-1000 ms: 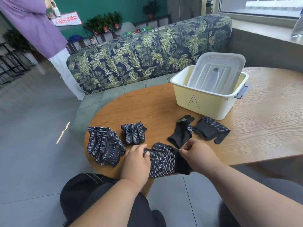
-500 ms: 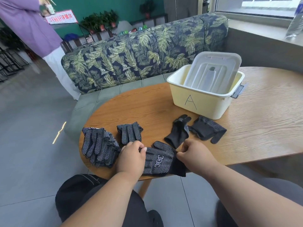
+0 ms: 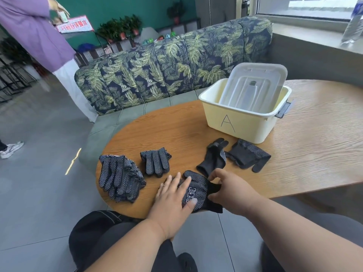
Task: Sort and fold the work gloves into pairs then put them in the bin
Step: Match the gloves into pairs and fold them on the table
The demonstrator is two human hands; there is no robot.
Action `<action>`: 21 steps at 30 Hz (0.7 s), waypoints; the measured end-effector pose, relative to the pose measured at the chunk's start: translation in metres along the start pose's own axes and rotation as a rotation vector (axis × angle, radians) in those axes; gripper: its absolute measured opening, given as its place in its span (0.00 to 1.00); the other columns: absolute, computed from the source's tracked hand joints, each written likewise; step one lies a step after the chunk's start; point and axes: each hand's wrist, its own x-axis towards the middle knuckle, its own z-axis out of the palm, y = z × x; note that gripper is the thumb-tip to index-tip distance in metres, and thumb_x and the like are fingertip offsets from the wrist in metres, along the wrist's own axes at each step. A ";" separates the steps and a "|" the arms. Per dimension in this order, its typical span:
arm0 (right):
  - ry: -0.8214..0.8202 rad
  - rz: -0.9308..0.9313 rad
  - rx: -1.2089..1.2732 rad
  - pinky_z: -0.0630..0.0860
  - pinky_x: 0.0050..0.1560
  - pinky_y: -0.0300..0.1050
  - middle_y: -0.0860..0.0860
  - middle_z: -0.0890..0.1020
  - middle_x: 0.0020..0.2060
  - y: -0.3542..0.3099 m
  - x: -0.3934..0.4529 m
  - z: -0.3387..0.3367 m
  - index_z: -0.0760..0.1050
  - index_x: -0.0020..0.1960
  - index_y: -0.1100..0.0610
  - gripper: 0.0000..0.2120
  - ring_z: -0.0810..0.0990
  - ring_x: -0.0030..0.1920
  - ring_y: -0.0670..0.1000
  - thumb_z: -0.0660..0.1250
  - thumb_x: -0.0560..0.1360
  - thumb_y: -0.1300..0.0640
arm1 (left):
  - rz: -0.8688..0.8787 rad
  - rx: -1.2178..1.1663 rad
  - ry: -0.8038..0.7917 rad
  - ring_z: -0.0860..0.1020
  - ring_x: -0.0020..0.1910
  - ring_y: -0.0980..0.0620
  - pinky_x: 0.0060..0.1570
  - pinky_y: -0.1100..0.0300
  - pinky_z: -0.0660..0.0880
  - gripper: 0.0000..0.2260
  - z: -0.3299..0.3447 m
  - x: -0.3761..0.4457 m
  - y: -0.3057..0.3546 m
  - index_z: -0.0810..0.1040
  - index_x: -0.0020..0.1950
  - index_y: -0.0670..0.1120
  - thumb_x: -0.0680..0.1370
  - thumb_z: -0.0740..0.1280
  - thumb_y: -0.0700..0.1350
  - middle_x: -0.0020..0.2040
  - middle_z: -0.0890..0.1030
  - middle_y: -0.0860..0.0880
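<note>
Both hands are working on one dotted glove [image 3: 198, 190] at the near edge of the worktop [image 3: 314, 154], roughly the six o'clock spot. Left hand [image 3: 172, 203] is lying flat with straight fingers, pressing the glove's finger end down, while right hand [image 3: 233, 191] is pinching the black cuff between thumb and fingertips.

Soft knit like this is probably going to be light and floppy, with the rubbery dots giving some grip, so it should be creasing easily but springing open unless pinned. Holding it at the cuff and at the fingertips looks like the sensible way to be folding it.

Other gloves are waiting: a stack [image 3: 119, 179] at nine o'clock, a folded bundle [image 3: 156, 161] just beyond it, and two loose black gloves [image 3: 214, 158] [image 3: 247, 156] at one o'clock, just in front of the bin [image 3: 241, 124].

That bin, marked with a letter A, is sitting at two o'clock with its lid [image 3: 253, 85] standing tilted inside; no gloves are showing in it, though its floor is mostly hidden.
</note>
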 end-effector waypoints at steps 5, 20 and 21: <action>-0.005 0.003 0.123 0.80 0.30 0.49 0.52 0.83 0.39 0.002 -0.002 -0.006 0.76 0.50 0.45 0.15 0.81 0.31 0.50 0.70 0.71 0.64 | 0.026 0.122 -0.055 0.30 0.80 0.50 0.79 0.49 0.33 0.31 0.003 -0.004 -0.003 0.36 0.82 0.64 0.81 0.41 0.70 0.82 0.32 0.53; -0.015 -0.077 -0.020 0.77 0.55 0.42 0.47 0.71 0.52 0.004 0.001 -0.011 0.81 0.60 0.40 0.16 0.78 0.54 0.50 0.71 0.73 0.48 | -0.037 0.106 -0.047 0.35 0.82 0.49 0.79 0.45 0.34 0.35 0.001 -0.005 0.004 0.42 0.83 0.63 0.78 0.41 0.74 0.84 0.38 0.55; -0.021 -0.098 -0.074 0.74 0.59 0.42 0.47 0.71 0.52 0.003 -0.001 -0.010 0.80 0.62 0.39 0.19 0.76 0.57 0.51 0.73 0.72 0.42 | -0.042 0.071 -0.016 0.40 0.83 0.49 0.80 0.47 0.35 0.35 -0.003 -0.002 0.005 0.48 0.83 0.61 0.78 0.41 0.73 0.85 0.45 0.54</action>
